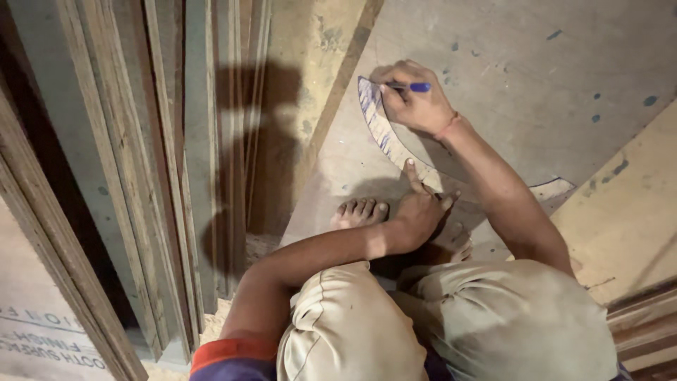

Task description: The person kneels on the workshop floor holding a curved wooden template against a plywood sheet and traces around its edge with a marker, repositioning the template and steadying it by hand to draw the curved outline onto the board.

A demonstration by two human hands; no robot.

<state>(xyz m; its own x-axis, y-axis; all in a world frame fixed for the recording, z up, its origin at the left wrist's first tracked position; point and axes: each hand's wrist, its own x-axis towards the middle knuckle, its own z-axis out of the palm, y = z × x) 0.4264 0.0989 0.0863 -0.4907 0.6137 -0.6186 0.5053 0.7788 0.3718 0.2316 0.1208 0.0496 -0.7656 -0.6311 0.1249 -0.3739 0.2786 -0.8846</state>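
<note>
One pen (412, 87) betw. right-hand fingers (395, 99)

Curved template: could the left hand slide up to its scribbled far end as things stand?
Probably yes: the left hand already presses the curved template, and only the right hand with the pen sits there.
</note>
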